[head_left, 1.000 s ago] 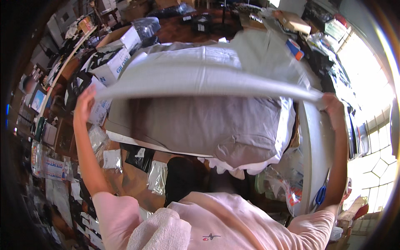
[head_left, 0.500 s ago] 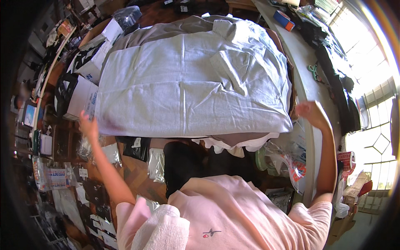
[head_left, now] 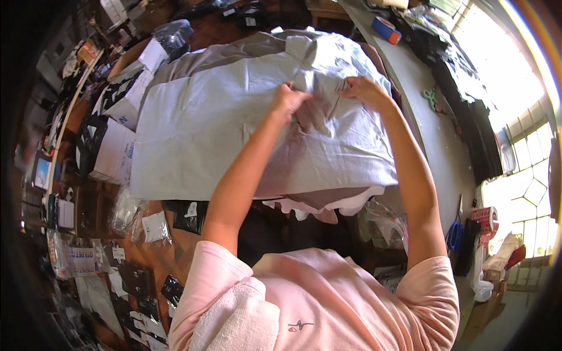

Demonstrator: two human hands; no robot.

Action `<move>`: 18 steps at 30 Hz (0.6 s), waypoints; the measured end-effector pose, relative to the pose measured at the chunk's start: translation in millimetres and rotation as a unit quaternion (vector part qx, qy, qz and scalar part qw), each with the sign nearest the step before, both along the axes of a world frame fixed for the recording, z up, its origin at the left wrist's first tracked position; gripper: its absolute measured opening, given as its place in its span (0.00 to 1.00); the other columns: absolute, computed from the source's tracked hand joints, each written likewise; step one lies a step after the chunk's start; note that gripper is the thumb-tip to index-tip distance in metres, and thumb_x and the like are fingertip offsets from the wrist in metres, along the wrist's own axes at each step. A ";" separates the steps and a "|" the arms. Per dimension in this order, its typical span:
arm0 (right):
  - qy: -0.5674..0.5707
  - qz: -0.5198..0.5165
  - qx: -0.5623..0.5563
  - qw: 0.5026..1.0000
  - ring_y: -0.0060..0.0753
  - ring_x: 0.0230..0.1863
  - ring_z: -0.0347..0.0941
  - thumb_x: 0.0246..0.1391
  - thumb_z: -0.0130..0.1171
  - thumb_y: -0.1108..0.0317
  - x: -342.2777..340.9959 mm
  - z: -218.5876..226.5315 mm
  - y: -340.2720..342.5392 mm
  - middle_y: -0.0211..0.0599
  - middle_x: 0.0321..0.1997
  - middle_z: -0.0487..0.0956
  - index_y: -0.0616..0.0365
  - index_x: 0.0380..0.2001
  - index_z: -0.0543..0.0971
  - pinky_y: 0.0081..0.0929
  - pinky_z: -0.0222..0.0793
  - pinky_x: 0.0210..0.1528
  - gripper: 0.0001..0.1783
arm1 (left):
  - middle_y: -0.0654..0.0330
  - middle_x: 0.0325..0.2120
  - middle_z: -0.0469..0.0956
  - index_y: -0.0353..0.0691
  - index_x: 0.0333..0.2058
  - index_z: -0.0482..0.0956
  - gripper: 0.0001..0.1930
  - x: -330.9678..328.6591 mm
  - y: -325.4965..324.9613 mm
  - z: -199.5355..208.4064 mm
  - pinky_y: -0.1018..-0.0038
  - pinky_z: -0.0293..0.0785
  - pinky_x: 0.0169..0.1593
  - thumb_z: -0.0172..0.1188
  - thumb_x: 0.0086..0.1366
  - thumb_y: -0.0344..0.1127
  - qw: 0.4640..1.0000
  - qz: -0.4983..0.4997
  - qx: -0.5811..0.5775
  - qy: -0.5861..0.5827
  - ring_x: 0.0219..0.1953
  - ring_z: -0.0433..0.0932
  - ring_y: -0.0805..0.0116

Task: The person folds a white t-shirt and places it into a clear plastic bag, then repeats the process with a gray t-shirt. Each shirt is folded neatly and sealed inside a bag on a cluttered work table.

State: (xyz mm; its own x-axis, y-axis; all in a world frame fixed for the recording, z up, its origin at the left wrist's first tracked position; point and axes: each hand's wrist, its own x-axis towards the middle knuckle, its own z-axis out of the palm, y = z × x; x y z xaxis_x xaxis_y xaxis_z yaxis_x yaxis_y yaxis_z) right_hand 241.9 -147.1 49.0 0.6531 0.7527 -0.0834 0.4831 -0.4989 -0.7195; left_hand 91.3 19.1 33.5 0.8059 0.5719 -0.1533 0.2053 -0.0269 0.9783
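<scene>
A light grey shirt lies spread flat over a cloth-covered stack in front of me, with creases and loose folds toward its right end. Both my hands are over those folds, reaching in from the lower edge. My left hand is closed in a pinch on the fabric, its fingers slightly blurred. To the right of it, my right hand pinches another fold between thumb and fingers. The cloth between the two hands is bunched and shaded. Beneath the shirt, darker grey cloth shows at the far side, and a pale frilled edge hangs at the near side.
White cartons with black items stand left of the stack. Along the right runs a grey tabletop with green-handled scissors, blue-handled scissors, a tape roll and dark cloth. Plastic-wrapped packets lie on the wooden floor.
Both hands have come inward from the shirt's left and right sides to its folds at the right end. The fabric there is now gripped and bunched.
</scene>
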 end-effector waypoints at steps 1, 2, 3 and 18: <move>0.002 0.027 0.041 0.999 0.18 0.31 0.66 0.44 0.63 0.65 -4.3 4.6 -7.1 0.28 0.26 0.73 0.60 0.29 0.77 0.21 0.61 0.35 0.11 | 0.52 0.47 0.72 0.29 0.52 0.64 0.32 -0.7 27.0 -12.2 0.71 0.67 0.51 0.67 0.47 0.28 0.990 -0.114 -0.065 -0.054 0.47 0.71 0.68; 0.004 0.043 0.078 0.996 0.19 0.33 0.67 0.46 0.61 0.67 -3.6 12.7 -23.1 0.29 0.29 0.74 0.60 0.30 0.77 0.20 0.61 0.37 0.09 | 0.54 0.45 0.72 0.32 0.48 0.67 0.28 -12.7 18.8 -3.5 0.73 0.67 0.50 0.66 0.47 0.26 0.981 -0.148 -0.065 -0.108 0.46 0.71 0.69; -0.058 0.048 0.086 0.993 0.23 0.36 0.70 0.47 0.60 0.66 -12.5 20.2 -44.9 0.33 0.32 0.76 0.61 0.32 0.77 0.22 0.64 0.39 0.11 | 0.57 0.43 0.73 0.34 0.45 0.71 0.24 -34.2 6.9 16.5 0.75 0.66 0.48 0.66 0.47 0.25 0.969 -0.177 -0.063 -0.163 0.45 0.72 0.71; 0.109 -0.231 0.211 0.943 0.18 0.17 0.60 0.52 0.58 0.55 -108.4 -12.5 -83.1 0.25 0.13 0.65 0.63 0.18 0.72 0.22 0.54 0.18 0.21 | 0.60 0.24 0.73 0.35 0.42 0.65 0.19 -102.4 -71.2 -2.0 0.75 0.69 0.32 0.60 0.54 0.36 0.969 0.040 0.236 0.069 0.27 0.73 0.73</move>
